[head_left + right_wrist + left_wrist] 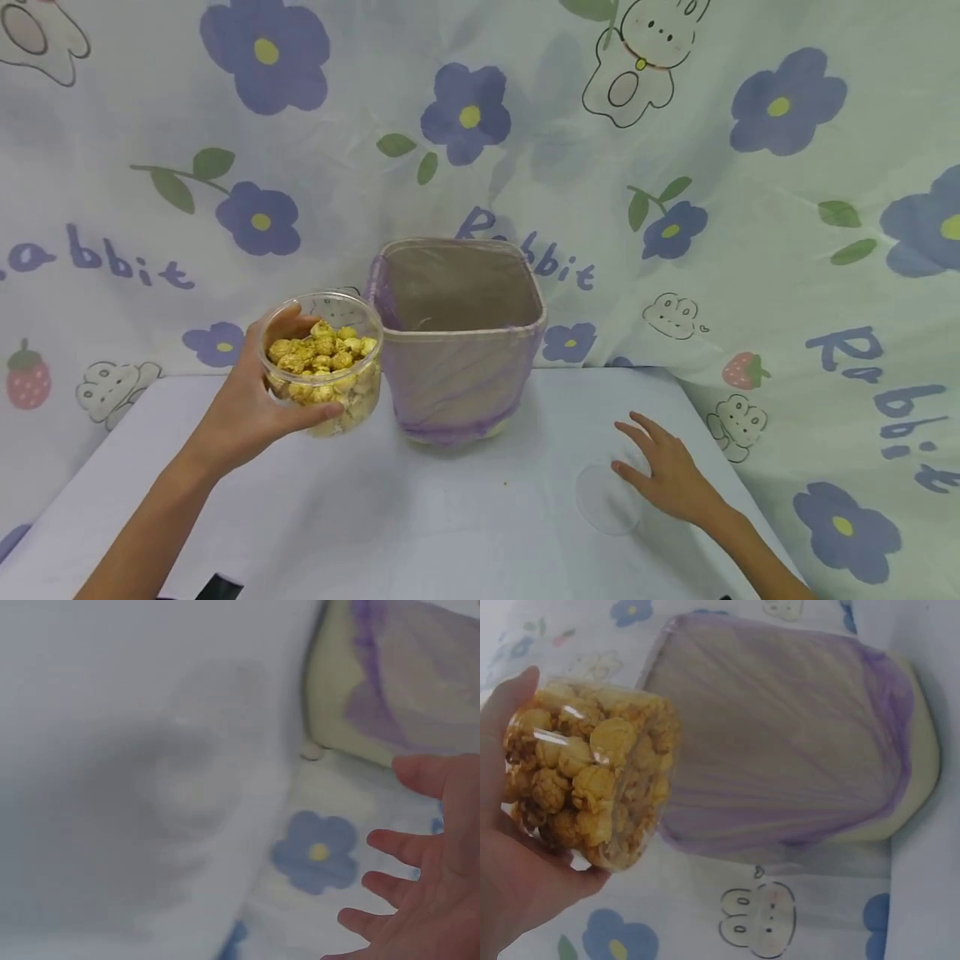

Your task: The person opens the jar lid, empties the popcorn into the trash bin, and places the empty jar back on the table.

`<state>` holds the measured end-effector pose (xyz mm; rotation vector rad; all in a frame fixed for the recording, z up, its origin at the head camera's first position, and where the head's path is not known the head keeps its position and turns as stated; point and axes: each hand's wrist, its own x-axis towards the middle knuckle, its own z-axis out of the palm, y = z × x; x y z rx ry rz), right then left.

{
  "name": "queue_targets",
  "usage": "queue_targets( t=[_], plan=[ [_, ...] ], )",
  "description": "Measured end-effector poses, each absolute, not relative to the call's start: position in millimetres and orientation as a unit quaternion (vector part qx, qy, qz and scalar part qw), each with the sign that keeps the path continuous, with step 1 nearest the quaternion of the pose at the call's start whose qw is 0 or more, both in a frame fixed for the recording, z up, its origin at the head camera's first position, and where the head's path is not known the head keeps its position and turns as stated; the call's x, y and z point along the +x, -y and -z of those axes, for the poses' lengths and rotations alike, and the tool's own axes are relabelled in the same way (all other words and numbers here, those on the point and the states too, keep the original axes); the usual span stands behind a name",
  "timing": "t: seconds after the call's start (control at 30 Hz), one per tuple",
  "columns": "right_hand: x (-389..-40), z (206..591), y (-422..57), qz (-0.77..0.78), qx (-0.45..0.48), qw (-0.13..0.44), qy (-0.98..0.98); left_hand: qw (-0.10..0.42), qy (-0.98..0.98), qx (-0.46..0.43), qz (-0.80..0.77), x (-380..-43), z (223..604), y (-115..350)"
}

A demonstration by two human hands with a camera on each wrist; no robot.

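Note:
My left hand (251, 400) grips a clear round plastic tub (360, 400) of yellow caramel popcorn (318, 357), thumb across the front and fingers around the far side. The tub is lidless and held up off the table, tilted a little, at the left of the bin in the head view. In the left wrist view the popcorn (577, 765) shows through the tub's wall. My right hand (671, 471) hovers over the table's right side with fingers spread and nothing in them. Below it lies a clear round lid (606, 500), flat on the white table.
A bin (457, 379) lined with a thin purple bag stands at the table's back, its mouth facing up and toward me. Behind it hangs a cloth (360, 208) printed with flowers and rabbits. A tiny crumb (505, 483) lies on the white tabletop (450, 533).

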<state>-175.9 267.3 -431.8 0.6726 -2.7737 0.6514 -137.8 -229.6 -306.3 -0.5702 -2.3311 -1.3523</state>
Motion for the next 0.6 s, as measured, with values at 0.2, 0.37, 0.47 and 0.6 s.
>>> queue_targets(
  t=[0.2,0.37,0.47,0.6],
  plan=[
    [-193.4,385.5,-250.1,-0.260,0.269,0.092,0.923,0.193,0.848,-0.179,0.460,-143.1,297.0,235.1],
    [-203.5,351.2,-229.5,-0.303,0.264,0.043,0.915,0.197,0.856,-0.169,0.448,-150.2,286.9,236.7],
    [-212.6,332.9,-217.7,-0.300,0.278,0.049,0.911,0.196,0.857,-0.167,0.445,-154.7,279.0,237.5],
    [-227.0,312.6,-204.5,-0.293,0.295,0.056,0.908,0.197,0.863,-0.162,0.437,-161.1,269.0,237.5]
  ],
)
